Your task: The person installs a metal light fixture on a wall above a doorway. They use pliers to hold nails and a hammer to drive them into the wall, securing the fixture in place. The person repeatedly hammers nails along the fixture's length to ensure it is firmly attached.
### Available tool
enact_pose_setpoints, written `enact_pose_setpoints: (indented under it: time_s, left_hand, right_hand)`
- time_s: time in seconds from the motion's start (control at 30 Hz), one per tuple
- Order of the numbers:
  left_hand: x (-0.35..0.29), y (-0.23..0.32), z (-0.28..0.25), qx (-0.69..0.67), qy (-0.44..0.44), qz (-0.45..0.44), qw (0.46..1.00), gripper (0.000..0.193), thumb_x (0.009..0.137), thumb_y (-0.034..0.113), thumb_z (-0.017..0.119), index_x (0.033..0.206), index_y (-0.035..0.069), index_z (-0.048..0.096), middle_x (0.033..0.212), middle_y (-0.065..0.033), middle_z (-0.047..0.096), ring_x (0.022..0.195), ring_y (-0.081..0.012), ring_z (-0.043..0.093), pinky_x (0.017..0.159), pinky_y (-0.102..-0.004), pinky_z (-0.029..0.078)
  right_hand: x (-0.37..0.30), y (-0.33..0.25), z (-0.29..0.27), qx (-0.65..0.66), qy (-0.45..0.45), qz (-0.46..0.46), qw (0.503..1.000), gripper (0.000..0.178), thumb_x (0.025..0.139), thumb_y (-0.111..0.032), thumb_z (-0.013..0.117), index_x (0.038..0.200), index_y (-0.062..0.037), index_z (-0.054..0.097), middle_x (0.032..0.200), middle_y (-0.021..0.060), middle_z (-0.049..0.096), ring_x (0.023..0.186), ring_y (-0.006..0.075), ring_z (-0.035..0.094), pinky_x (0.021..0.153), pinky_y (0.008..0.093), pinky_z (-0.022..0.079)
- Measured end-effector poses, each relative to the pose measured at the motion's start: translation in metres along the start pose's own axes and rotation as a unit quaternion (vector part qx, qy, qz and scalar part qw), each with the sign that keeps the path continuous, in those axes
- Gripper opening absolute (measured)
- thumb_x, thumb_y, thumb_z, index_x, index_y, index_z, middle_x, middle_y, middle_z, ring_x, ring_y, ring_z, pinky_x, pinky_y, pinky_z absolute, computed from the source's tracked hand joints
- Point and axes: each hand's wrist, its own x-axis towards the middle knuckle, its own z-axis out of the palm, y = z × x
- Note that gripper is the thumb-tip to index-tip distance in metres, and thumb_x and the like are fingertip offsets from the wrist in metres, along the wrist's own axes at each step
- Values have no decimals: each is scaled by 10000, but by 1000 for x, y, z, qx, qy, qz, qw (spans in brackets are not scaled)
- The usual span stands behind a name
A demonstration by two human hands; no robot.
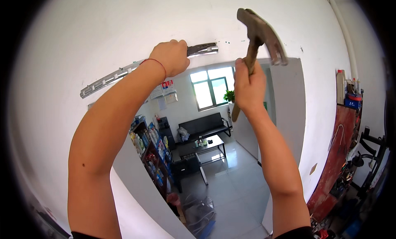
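My left hand [172, 56] is raised and closed around a long metal rail [108, 78] that runs along the white wall above a doorway. The rail's right end sticks out past my fist toward the wall's small holes. My right hand [249, 88] grips the wooden handle of a claw hammer [261, 32], held upright with its steel head just right of the rail's end and not touching it. Both forearms come up from the lower edge.
Through the doorway [214, 156] lies a room with a black sofa [204, 125], a low table [203, 146], a window, and shelves of goods [152, 156] on the left. A red cabinet [338, 156] with bottles on top stands at the right wall.
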Motion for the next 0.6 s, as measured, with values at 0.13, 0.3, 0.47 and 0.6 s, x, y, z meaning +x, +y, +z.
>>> enact_pose_setpoints:
  time_s: [0.13,0.3,0.47,0.6]
  left_hand:
    - [1,2,-3,-6,6,6,1000,318,919,241,564,1109,-2,641,1098,-213,693,997,-361,713,892,-455,575]
    - [-5,0,-1,2,-3,0,1000,303,910,228,572,1108,7,634,1101,-212,685,988,-360,712,884,-461,575]
    - [-11,-22,9,-13,58,-11,998,290,899,229,600,1073,-2,590,1067,-211,673,961,-384,702,890,-465,568]
    - [-21,-20,12,-81,100,-34,991,257,891,240,640,1040,34,605,1008,-161,696,957,-347,706,845,-456,564]
  right_hand:
    - [17,8,-3,138,-118,175,968,266,982,-288,555,888,-39,540,634,41,525,462,163,494,445,334,421]
    - [-17,-34,-22,165,-32,91,981,262,987,-277,570,870,-54,500,610,-8,476,452,81,459,409,285,382]
    - [-40,-22,-42,166,-82,149,971,264,991,-291,573,891,-67,476,612,11,482,438,101,458,405,281,400]
    - [-45,-16,-48,190,-86,211,955,263,996,-304,557,918,-68,472,640,23,489,442,112,459,401,291,408]
